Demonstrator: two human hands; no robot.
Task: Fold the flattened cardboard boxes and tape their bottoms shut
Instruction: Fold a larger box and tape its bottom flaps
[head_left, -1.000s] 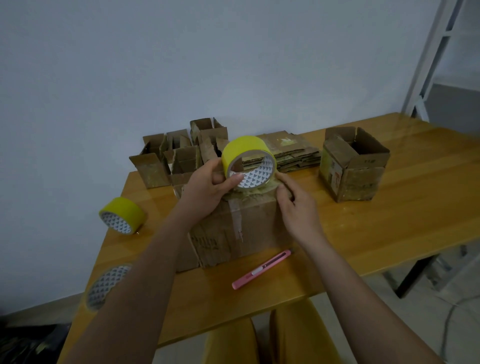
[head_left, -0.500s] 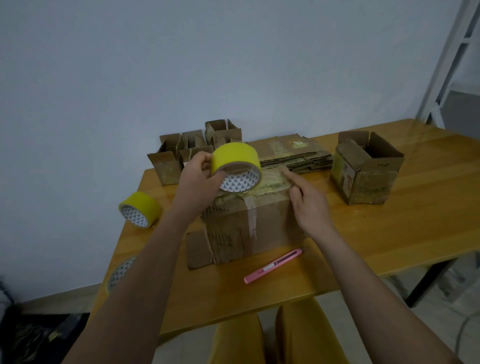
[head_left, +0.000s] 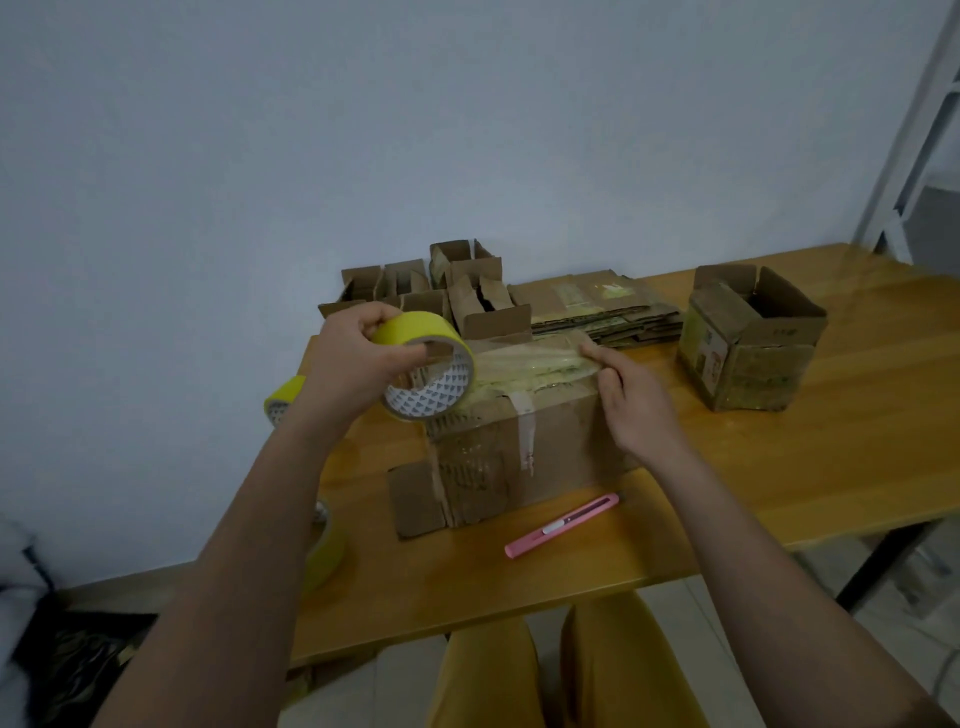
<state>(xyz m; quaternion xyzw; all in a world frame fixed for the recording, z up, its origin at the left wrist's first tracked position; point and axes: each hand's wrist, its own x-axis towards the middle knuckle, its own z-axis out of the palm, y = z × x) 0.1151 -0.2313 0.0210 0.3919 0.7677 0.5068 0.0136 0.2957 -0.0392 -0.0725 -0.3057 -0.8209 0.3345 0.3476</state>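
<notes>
Left grip (head_left: 358, 364) curls round the yellow tape roll (head_left: 428, 371) at the left end of the cardboard box (head_left: 519, 421) mid-desk (head_left: 779, 467). Right grip (head_left: 631, 400), fingers straight, presses the clear tape strip (head_left: 530, 361) onto the box top.

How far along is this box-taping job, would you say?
Done, it seems: several folded small boxes by the wall and one standing box at right. In hand: the left hand holds a yellow tape roll, a strip stretched over the middle box, pressed by the right hand. Left: cutting with the pink knife, then the flat stack.
</notes>
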